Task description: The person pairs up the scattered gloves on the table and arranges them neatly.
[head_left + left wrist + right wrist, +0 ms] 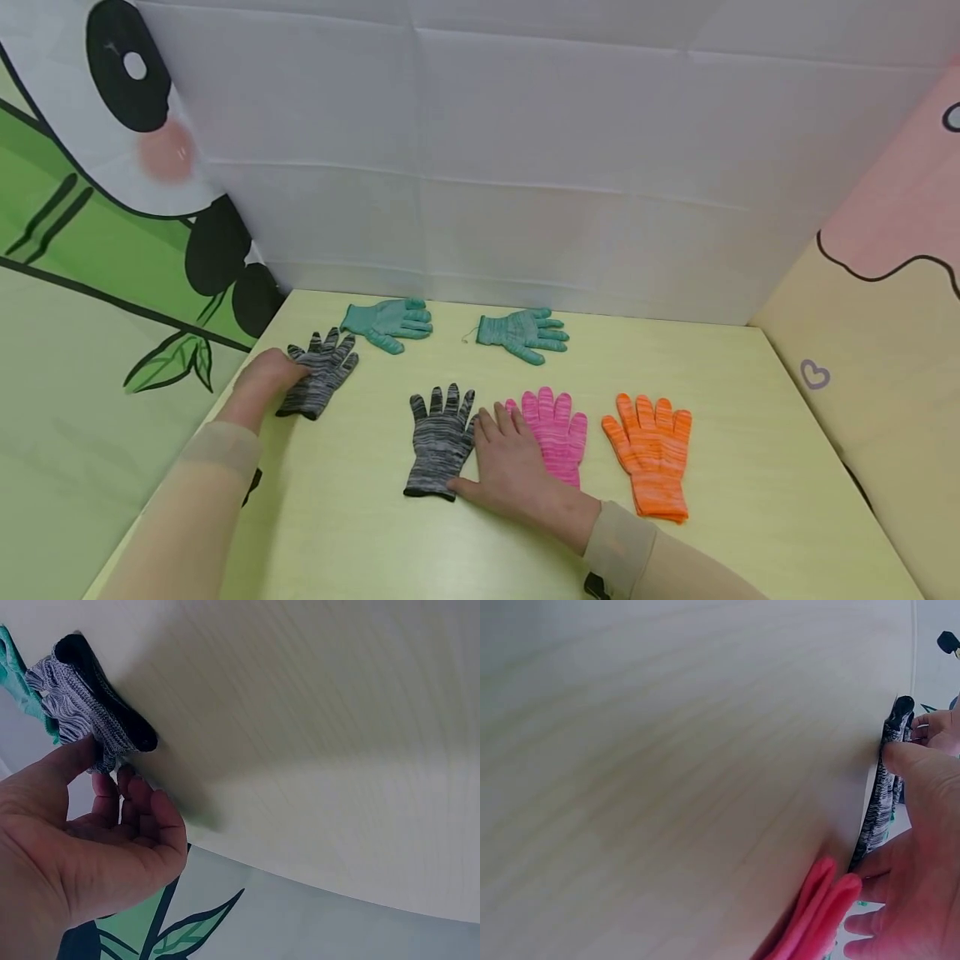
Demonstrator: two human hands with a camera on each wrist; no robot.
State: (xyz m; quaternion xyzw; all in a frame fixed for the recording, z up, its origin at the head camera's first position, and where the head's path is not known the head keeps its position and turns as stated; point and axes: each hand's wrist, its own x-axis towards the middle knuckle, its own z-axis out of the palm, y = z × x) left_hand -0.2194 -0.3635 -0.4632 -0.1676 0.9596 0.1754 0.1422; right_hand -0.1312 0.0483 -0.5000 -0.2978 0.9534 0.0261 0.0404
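At the table's left edge, my left hand (264, 385) pinches the side of a black-and-grey striped knit glove (324, 377). In the left wrist view its thumb lies on the knit near the dark cuff (105, 690), with the fingers curled beneath. My right hand (517, 471) rests with fingers extended along the right edge of a second black-and-grey glove (438, 446). Its thumb touches that glove near the cuff, as the right wrist view also shows. Partly covered by this hand, a pink glove (558, 433) lies flat just to the right.
An orange glove (654, 458) lies farther right. Two teal gloves (390, 321) lie sideways at the back, the left one close to the left striped glove. The pale yellow table (772, 467) meets a white cloth wall (540, 233) behind and printed cloth at both sides.
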